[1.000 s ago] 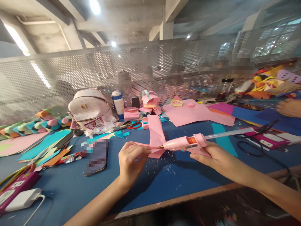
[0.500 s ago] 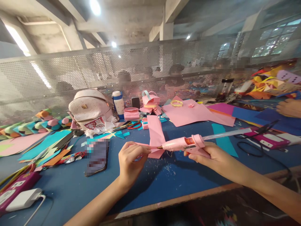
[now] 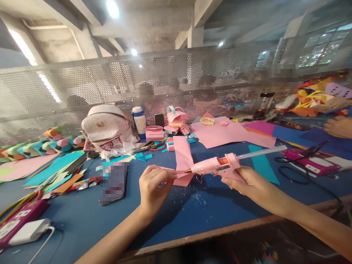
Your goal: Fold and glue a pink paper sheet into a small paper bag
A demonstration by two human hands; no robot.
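Note:
My right hand (image 3: 244,179) is closed round the grip of a pink hot glue gun (image 3: 216,165). A clear glue stick (image 3: 261,151) juts from the gun's back end. Its metal nozzle meets the edge of a pink paper strip (image 3: 169,171), which my left hand (image 3: 156,185) pinches between thumb and fingers. Behind and below that strip lies a longer pink paper piece (image 3: 183,152), flat on the blue table (image 3: 214,223). How the strip joins the longer piece cannot be made out.
Left of my hands lies a phone (image 3: 114,183); a backpack (image 3: 106,126) and a bottle (image 3: 139,123) stand behind. A power strip (image 3: 310,163) with black cable is at right. Another person's hand (image 3: 339,127) rests at the far right. Red-handled scissors (image 3: 158,146) lie mid-table.
The glue stick's free end has shifted towards the gun, so less of it sticks out. Both hands keep nearly the same place; the view has shifted slightly.

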